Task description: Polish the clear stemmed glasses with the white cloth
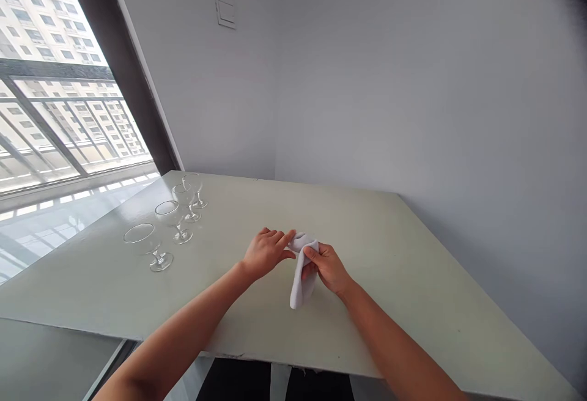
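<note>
A white cloth [302,282] hangs from my right hand [331,266], whose thumb and fingers are closed on it above the table. Part of the cloth is bunched into a rounded shape, where the edge of a clear glass [293,243] seems to show; most of it is hidden. My left hand [268,251] grips this glass from the left between thumb and fingers, close against the cloth.
Several clear stemmed glasses stand upright in a row on the left: a near one [160,260], another [182,236] behind it, more farther back. The pale table [367,230] meets grey walls at the back. A large window [68,114] lies left.
</note>
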